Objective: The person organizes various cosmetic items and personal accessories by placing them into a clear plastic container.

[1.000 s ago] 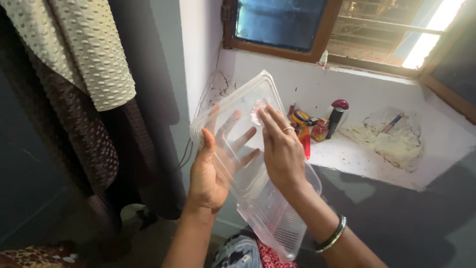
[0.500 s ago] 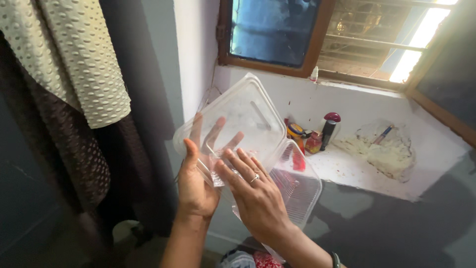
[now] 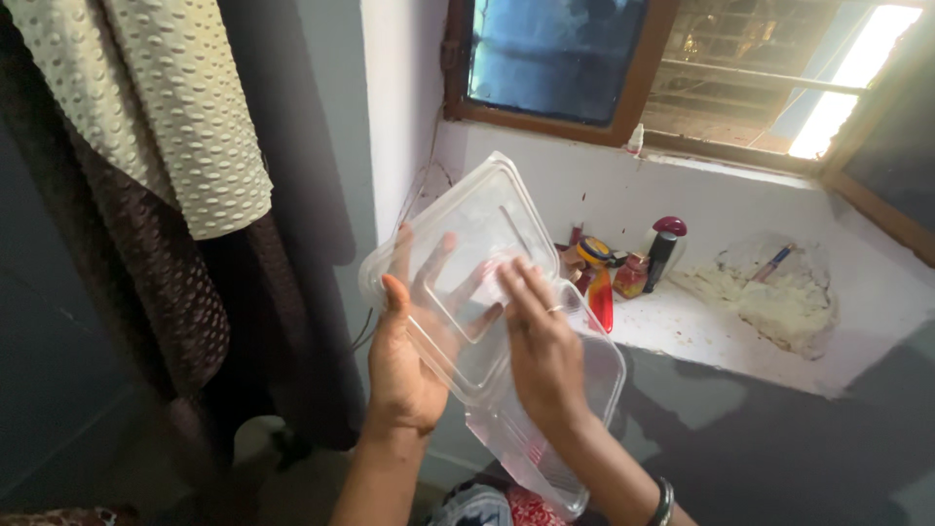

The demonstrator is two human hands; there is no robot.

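left hand (image 3: 404, 365): holding the clear box (image 3: 492, 321) up from behind, fingers spread out flat against the back of the lid, thumb hooked over the near edge

right hand (image 3: 541, 346): palm flat on the inside of the lid, fingers loose and straight, not gripping anything; ring on one finger, bangle (image 3: 662, 502) on the wrist

box: hinged clear plastic, swung open and held in the air just in front of the sill's left corner; the tray half hangs below the right hand

sill (image 3: 701, 336): white, small bottles (image 3: 648, 258) and a red tube bunched at the left end under the window (image 3: 555, 49)

left side: dotted cream cloth (image 3: 166, 107) hanging over a brown one
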